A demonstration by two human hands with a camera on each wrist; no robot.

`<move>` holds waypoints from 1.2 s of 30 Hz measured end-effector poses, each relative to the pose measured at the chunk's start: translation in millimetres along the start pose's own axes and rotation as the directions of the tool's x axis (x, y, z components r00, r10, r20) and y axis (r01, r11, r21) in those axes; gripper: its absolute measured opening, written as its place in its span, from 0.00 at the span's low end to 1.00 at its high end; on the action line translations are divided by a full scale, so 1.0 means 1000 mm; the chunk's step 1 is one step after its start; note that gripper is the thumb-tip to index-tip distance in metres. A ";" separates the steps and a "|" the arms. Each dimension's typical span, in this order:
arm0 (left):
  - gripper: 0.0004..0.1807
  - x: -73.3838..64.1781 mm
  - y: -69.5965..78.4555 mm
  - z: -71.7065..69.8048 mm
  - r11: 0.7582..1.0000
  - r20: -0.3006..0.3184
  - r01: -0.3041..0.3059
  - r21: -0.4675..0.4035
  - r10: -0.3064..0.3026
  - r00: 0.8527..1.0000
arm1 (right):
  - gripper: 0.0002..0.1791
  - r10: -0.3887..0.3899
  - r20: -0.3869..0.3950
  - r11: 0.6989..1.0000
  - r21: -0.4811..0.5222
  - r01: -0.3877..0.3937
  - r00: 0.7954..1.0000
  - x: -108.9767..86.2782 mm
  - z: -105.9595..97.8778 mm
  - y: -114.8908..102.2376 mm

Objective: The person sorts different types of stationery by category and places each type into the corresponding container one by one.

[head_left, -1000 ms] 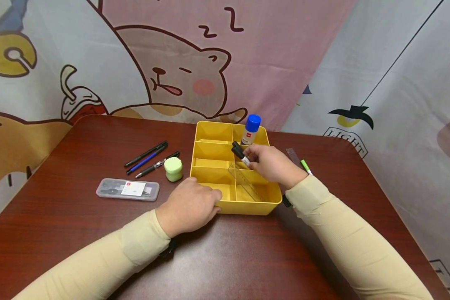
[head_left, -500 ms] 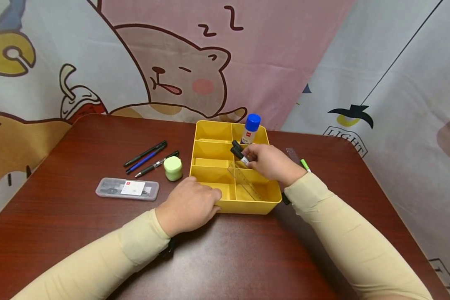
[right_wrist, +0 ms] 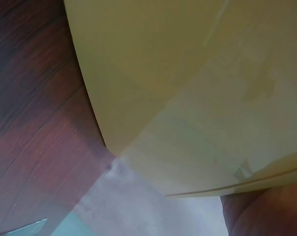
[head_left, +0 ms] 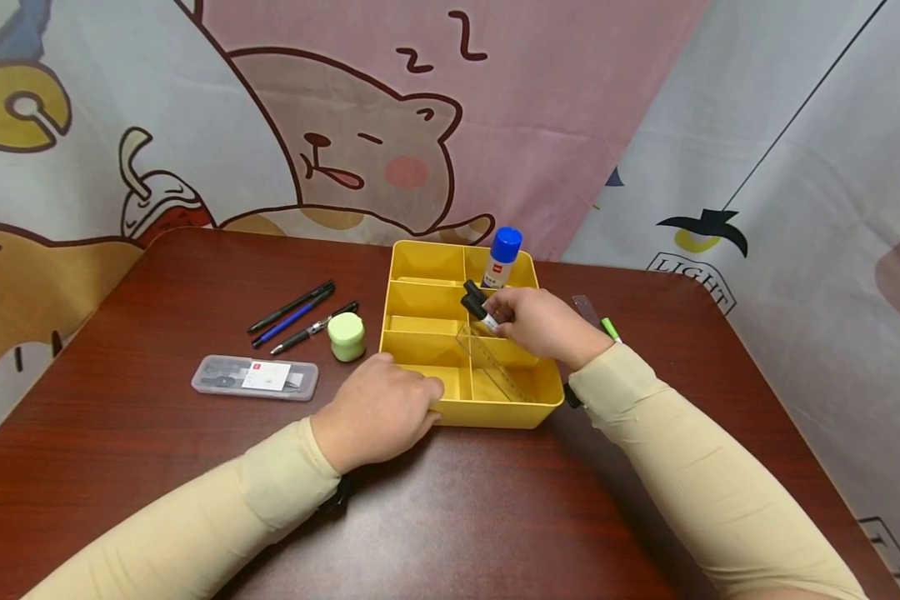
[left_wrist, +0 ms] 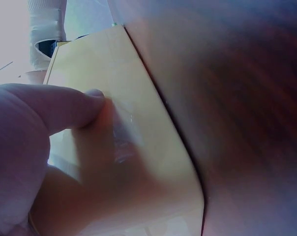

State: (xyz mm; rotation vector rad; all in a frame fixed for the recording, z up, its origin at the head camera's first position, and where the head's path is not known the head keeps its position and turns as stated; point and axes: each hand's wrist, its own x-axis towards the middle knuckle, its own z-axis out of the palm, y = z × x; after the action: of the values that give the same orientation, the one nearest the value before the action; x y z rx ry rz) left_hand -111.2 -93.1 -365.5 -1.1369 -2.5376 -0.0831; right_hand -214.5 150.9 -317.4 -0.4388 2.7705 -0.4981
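Observation:
A yellow compartment organizer box (head_left: pixel 487 415) stands on the table. My left hand (head_left: pixel 378 410) grips its front-left corner, the thumb (left_wrist: pixel 74 105) pressing the outer wall in the left wrist view. My right hand (head_left: pixel 546 327) pinches two black-capped markers (head_left: pixel 477 307) over the middle right compartment; their lower ends are hidden. A clear ruler (head_left: pixel 492 367) leans in the front right compartment, and a blue-capped glue stick (head_left: pixel 501 257) stands in the back right one. In the right wrist view the box's yellow wall (right_wrist: pixel 178 73) fills most of the picture, with only a bit of the hand showing.
Left of the box lie several pens (head_left: pixel 292 318), a light green round jar (head_left: pixel 347 337) and a clear plastic case (head_left: pixel 255 378) with a white label. Beyond my right wrist are another clear ruler (head_left: pixel 585 310) and a green-capped marker (head_left: pixel 610 329). A printed cloth hangs behind the table.

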 end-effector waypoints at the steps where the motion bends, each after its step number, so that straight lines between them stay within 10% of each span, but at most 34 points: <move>1: 0.17 0.000 0.000 0.000 1.000 0.000 0.000 0.000 0.000 1.000 | 0.15 0.000 -0.001 1.000 -0.003 0.000 1.000 0.000 0.000 0.000; 24: 0.18 -0.001 0.000 0.002 1.000 -0.010 0.001 -0.005 -0.001 1.000 | 0.14 -0.016 -0.015 1.000 0.017 0.017 1.000 0.000 0.003 0.003; 36: 0.17 -0.001 0.001 0.000 1.000 0.001 0.005 -0.005 -0.005 1.000 | 0.13 0.015 -0.261 0.997 0.081 0.007 0.965 -0.020 -0.012 0.018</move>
State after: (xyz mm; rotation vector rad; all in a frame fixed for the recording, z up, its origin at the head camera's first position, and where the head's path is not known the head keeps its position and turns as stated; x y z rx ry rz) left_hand -110.0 -93.6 -365.9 -1.1334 -2.5424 -0.0908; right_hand -204.5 177.7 -308.7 -0.3724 2.9872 -0.7128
